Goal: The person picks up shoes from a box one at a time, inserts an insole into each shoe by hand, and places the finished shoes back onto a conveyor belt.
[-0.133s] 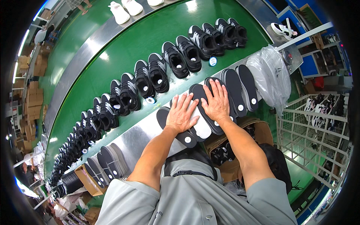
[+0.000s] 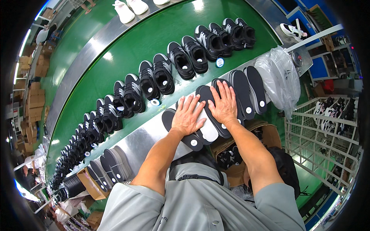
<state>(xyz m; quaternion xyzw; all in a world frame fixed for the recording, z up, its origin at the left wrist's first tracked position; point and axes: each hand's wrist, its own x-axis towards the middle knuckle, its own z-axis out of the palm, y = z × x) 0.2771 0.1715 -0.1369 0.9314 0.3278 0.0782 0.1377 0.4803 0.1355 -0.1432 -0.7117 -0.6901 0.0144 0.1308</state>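
Both hands are laid flat, palms down and fingers spread, on a fanned row of black insoles [image 2: 216,115] lying along the steel ledge [image 2: 142,140] at the near edge of the green conveyor belt [image 2: 154,34]. The left hand [image 2: 187,117] is pressed on the left part of the row, over one light grey insole [image 2: 206,129] among the black ones. The right hand [image 2: 223,106] is pressed just beside it on the next insoles to the right. Nothing is grasped by either hand; the fingers are extended, not curled.

Further black insoles [image 2: 246,90] are seen at the right end of the ledge, untouched, with a clear plastic bag [image 2: 279,79] just beside them. More stacked insoles [image 2: 110,167] are noted at the left end of the ledge, beside a cardboard box [image 2: 90,184].

On the belt, black sports shoes [image 2: 162,77] are lined up in pairs along its near edge. White shoes [image 2: 131,8] are seen at its far edge. An open cardboard box [image 2: 266,133] is placed below the ledge, and a wire rack [image 2: 320,131] stands to the right.
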